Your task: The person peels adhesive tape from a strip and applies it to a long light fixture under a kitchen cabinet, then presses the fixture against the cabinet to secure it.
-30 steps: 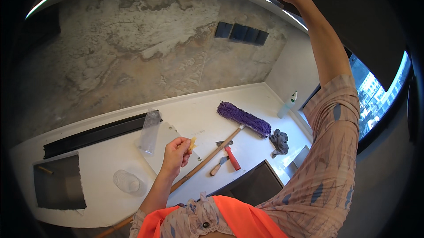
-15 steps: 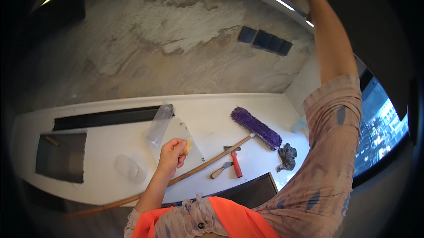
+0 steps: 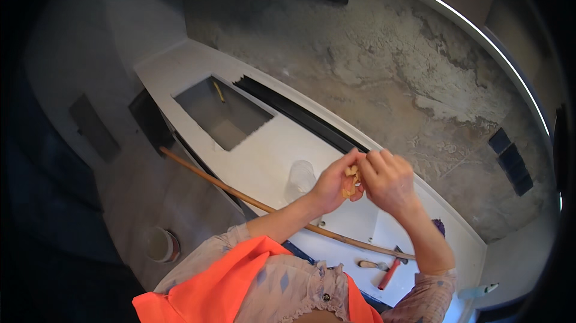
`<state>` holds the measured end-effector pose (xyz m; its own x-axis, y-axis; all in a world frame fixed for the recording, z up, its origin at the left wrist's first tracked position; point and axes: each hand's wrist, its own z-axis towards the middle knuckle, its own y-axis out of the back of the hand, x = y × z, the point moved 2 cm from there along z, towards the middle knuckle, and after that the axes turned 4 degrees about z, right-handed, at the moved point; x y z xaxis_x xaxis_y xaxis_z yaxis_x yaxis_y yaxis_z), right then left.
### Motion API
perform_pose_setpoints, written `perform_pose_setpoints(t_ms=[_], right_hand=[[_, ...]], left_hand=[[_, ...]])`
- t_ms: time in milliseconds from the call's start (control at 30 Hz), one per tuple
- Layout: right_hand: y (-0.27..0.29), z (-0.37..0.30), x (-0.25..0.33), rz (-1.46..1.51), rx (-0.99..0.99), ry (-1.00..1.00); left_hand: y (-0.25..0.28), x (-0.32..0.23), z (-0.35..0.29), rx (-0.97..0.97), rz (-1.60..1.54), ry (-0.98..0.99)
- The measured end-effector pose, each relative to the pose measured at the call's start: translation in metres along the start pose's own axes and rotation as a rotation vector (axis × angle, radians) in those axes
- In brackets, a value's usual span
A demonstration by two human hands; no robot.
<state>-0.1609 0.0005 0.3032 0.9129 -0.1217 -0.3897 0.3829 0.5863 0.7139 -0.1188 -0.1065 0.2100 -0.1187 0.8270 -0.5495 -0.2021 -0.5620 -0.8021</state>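
My left hand (image 3: 329,192) is curled around a bunch of crumpled yellowish strips (image 3: 351,180), which look like peeled tape. Against it, my right hand (image 3: 389,180) has its fingers bent and pressed together; what they pinch, if anything, is hidden. Both hands are raised over the white countertop (image 3: 264,161). Beyond my left wrist stands a clear plastic container (image 3: 299,178). Under my forearms runs a long wooden pole (image 3: 258,204), whose purple mop head (image 3: 440,226) shows partly behind my right arm. A putty knife (image 3: 373,265) and a red-handled scraper (image 3: 390,274) lie near the pole.
A rectangular cutout (image 3: 231,125) opens in the counter at the left, with a black rail (image 3: 300,118) along the wall. A bucket (image 3: 162,245) stands on the floor. At the right are a spray bottle (image 3: 478,291) and black wall sockets (image 3: 511,162).
My right arm has come down from high up at the light strip, and its hand now meets my left hand. The view has turned left, bringing the floor and bucket into sight.
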Motion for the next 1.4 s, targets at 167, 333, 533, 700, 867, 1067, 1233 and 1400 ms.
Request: perform_pose_setpoints(t_ms=[167, 333, 533, 700, 867, 1067, 1233, 1400], right_hand=[[-0.019, -0.014, 0.036, 0.198, 0.008, -0.255], [-0.025, 0.011, 0.069, 0.59, -0.015, -0.521], [-0.052, 0.068, 0.103, 1.146, -0.067, -0.738], [-0.037, 0.135, 0.064, 1.152, -0.296, -0.817], [-0.034, 0.201, -0.019, 1.29, -0.547, -0.869], [-0.026, 0.287, -0.101, 1.863, -1.104, -0.714], [-0.016, 0.334, -0.111, 2.051, -1.178, -0.746], [-0.015, 0.338, -0.123, 2.127, -1.239, -0.806]], left_hand=[[0.008, -0.002, -0.029, -0.158, 0.274, -0.035], [0.031, -0.033, -0.071, -0.343, 0.487, -0.017], [0.074, -0.102, -0.137, -0.491, 0.572, -0.054], [0.108, -0.156, -0.208, -0.514, 0.514, -0.071], [0.128, -0.199, -0.282, -0.648, 0.59, -0.081], [0.152, -0.215, -0.347, -0.785, 0.543, -0.111], [0.168, -0.214, -0.378, -0.843, 0.498, -0.138], [0.172, -0.204, -0.381, -0.814, 0.451, -0.114]])
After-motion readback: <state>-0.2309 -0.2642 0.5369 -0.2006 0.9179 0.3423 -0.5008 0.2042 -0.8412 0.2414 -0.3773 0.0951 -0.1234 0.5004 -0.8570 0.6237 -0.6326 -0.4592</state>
